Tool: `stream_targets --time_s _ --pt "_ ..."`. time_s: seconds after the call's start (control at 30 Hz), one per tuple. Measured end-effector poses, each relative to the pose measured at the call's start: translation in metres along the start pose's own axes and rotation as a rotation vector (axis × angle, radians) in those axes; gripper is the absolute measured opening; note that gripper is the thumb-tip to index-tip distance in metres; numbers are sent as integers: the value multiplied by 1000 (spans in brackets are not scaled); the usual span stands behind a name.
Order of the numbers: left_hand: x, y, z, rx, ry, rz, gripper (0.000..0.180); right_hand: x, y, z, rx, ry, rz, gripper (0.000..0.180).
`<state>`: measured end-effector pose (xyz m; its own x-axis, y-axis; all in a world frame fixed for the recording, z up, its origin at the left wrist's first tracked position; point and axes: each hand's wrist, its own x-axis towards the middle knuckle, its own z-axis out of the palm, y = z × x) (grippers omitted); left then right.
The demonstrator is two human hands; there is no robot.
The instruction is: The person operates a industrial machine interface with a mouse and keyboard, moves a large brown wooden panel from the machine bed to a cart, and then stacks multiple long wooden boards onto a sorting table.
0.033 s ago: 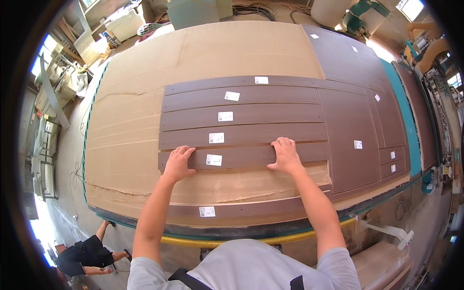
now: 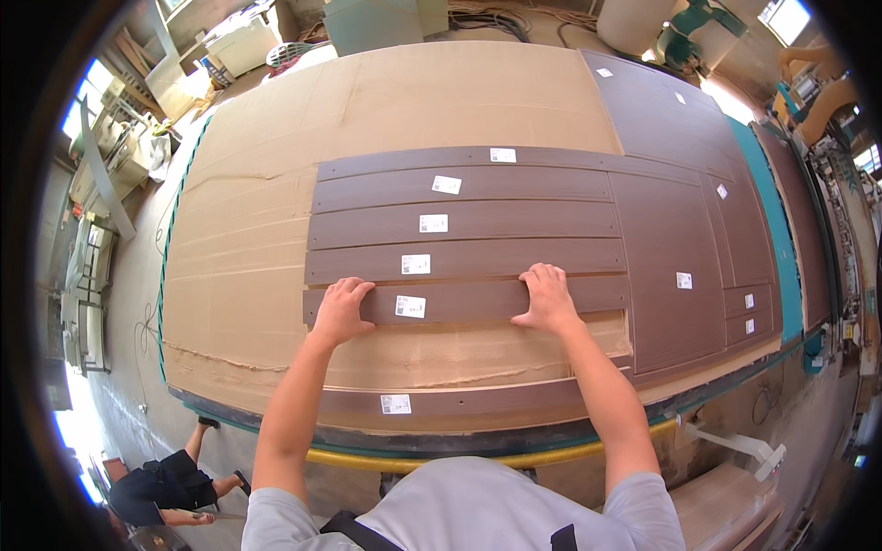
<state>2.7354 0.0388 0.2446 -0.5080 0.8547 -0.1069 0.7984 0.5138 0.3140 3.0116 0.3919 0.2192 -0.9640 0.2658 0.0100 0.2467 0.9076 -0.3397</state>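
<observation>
Both my hands are on a long, narrow brown board, the nearest of several parallel strips. My left hand grips it near its left end, fingers over the far edge and thumb at the near edge. Well to the right, my right hand spans the same board in a like grip. A white label is stuck on it between my hands. Just beyond lies another brown strip, with a narrow gap between the two. On the near side, bare tan backing board shows, with a ragged, dusty line across it.
Another labelled brown strip lies along the table's near edge. Larger cut brown panels fill the right side. A yellow bar runs along the front. At lower left a person in dark clothes is on the floor area. Machinery stands far right.
</observation>
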Motion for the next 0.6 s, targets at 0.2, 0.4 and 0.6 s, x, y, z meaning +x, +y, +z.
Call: stream_targets --time_s 0.2,0.4,0.6 --pt "44 -7 -43 44 55 31 72 49 2 -39 34 93 -3 79" --pt "77 -17 -24 138 -151 -56 86 74 10 -15 -92 -5 29 94" --pt "87 -20 -22 150 -183 -52 87 75 9 -8 -24 -66 94 88"
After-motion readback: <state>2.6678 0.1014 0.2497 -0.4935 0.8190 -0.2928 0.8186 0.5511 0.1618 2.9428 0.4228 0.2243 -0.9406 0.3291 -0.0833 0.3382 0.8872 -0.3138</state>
